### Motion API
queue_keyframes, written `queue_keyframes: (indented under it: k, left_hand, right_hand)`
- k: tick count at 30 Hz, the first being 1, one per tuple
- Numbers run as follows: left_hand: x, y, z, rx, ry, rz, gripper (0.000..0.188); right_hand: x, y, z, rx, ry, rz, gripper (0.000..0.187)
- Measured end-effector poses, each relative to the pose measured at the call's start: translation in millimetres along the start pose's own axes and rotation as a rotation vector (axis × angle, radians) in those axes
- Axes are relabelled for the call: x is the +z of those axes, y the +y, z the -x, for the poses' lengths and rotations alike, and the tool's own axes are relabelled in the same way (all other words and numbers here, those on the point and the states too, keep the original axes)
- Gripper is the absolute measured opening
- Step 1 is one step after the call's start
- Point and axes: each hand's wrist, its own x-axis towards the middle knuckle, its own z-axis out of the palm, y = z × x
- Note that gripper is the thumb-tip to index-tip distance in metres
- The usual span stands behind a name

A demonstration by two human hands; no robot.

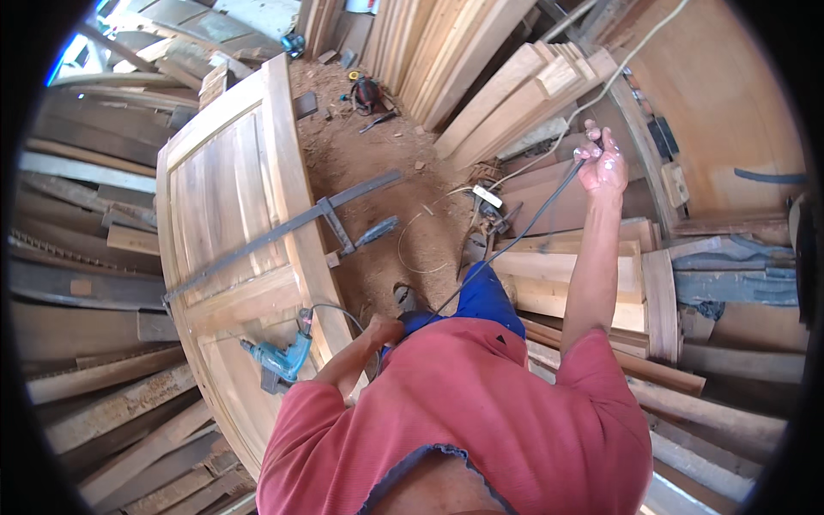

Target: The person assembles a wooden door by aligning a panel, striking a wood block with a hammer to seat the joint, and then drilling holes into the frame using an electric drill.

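Raised at the right, my right hand is closed on a dark power cord, with pale smears on its fingers. The cord slants down from it toward my lap. My left hand is curled beside my thigh; what it grips, if anything, is hidden. Next to my left forearm, a teal power drill lies on a panelled wooden door, its own cord looping toward my left arm. A long metal bar clamp spans the door, its teal handle past the door's right edge.
A white power strip with a pale cable lies on the dusty floor near my feet. Farther off are a red-and-black tool and a chisel-like tool. Stacked boards lean at the back right; more timber lines both sides.
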Motion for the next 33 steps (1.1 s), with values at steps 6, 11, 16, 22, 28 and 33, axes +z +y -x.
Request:
queue_keyframes:
  k: [6,11,16,22,28,33]
  left_hand:
    - [-122,-44,-50,0.128,0.426,1.081,0.067]
    - [-285,42,-14,0.397,0.124,1.804,0.067]
    - [-277,57,-64,0.54,0.499,1.033,0.037]
    - [-192,64,-48,0.346,0.565,0.631,0.027]
    - [-117,61,-65,0.161,0.437,0.79,0.027]
    - [-65,62,-128,-0.244,0.631,0.808,0.047]
  right_hand:
    - [-21,74,76,0.317,-0.002,0.0,0.018]
    - [-30,204,202,0.69,-0.245,0.278,0.017]
    - [-76,242,207,1.049,-0.225,-0.589,0.063]
    - [-139,238,90,0.949,0.115,-0.288,0.049]
    - [-186,298,-17,1.018,0.081,-0.01,0.029]
    - [-265,361,-81,1.004,0.156,0.569,0.034]
